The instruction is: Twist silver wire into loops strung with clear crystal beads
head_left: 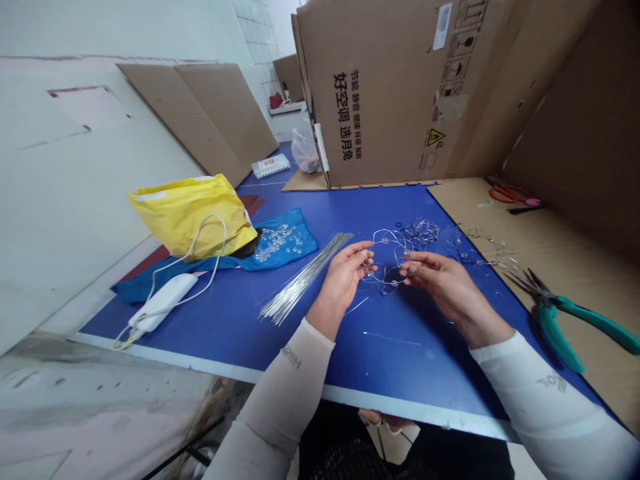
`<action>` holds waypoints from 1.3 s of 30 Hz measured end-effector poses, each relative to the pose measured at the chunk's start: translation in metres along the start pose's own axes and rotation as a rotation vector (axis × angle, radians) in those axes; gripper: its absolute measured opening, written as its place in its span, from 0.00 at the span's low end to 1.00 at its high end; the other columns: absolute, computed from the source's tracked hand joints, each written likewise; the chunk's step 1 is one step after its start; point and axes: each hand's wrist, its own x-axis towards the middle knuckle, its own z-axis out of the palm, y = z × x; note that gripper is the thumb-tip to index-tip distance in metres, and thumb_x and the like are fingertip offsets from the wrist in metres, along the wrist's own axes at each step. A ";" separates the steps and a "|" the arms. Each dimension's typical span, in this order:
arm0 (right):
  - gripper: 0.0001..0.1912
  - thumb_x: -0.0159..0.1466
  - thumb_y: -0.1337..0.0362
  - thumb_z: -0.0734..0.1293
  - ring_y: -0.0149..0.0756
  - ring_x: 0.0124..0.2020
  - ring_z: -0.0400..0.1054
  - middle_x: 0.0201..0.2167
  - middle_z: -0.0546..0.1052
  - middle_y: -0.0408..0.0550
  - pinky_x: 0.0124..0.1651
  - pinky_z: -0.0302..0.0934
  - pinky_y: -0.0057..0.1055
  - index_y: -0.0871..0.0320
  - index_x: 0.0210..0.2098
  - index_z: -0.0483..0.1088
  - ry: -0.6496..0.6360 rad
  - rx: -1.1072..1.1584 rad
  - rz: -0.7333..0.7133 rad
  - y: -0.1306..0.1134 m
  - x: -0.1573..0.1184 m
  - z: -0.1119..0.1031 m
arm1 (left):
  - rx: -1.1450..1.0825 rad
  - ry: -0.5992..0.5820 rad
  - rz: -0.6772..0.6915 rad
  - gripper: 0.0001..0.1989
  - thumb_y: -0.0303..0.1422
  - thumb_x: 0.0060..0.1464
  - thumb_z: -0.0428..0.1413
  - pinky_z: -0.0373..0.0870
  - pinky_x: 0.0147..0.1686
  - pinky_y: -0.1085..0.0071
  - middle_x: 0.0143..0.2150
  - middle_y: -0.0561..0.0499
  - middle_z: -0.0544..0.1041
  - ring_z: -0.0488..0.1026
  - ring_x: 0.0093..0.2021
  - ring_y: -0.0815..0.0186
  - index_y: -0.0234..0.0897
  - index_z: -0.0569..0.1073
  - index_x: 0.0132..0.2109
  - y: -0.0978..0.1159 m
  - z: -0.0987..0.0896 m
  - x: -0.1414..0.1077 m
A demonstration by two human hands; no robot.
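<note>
The left hand (343, 280) and right hand (443, 287) grip a beaded wire loop (387, 263) between their fingers (363, 248), holding it over the blue worktop (400, 360) (its front edge runs below the forearms). Open blue surface surrounds the hands; silver wire rods (300, 280) lie just left, green-handled pliers (560, 320) farther right.
</note>
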 end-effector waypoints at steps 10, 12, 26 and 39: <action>0.17 0.44 0.60 0.80 0.34 0.30 0.75 0.30 0.81 0.47 0.31 0.69 0.29 0.58 0.32 0.78 -0.095 -0.118 0.076 0.006 -0.003 0.008 | 0.278 0.118 -0.071 0.08 0.21 0.58 0.55 0.69 0.32 0.73 0.35 0.50 0.75 0.70 0.30 0.73 0.33 0.77 0.40 0.003 0.006 -0.003; 0.15 0.46 0.61 0.79 0.34 0.30 0.75 0.30 0.81 0.47 0.31 0.69 0.29 0.58 0.32 0.78 -0.111 -0.137 0.077 0.006 -0.004 0.009 | 0.275 0.111 -0.065 0.07 0.22 0.58 0.55 0.67 0.30 0.74 0.33 0.51 0.74 0.69 0.28 0.73 0.33 0.77 0.39 0.002 0.004 -0.002; 0.12 0.51 0.63 0.76 0.33 0.28 0.76 0.27 0.81 0.46 0.30 0.68 0.28 0.58 0.36 0.76 -0.075 -0.142 0.056 0.002 -0.007 0.011 | 0.122 0.059 -0.078 0.04 0.25 0.56 0.58 0.61 0.26 0.74 0.31 0.53 0.70 0.64 0.25 0.75 0.33 0.76 0.39 0.002 0.001 -0.002; 0.15 0.48 0.63 0.79 0.33 0.28 0.75 0.28 0.80 0.46 0.29 0.69 0.29 0.58 0.35 0.77 0.001 -0.028 0.015 0.000 -0.001 0.003 | 0.167 0.024 -0.112 0.10 0.27 0.60 0.58 0.71 0.42 0.67 0.42 0.45 0.79 0.76 0.38 0.66 0.34 0.77 0.48 -0.001 0.001 -0.002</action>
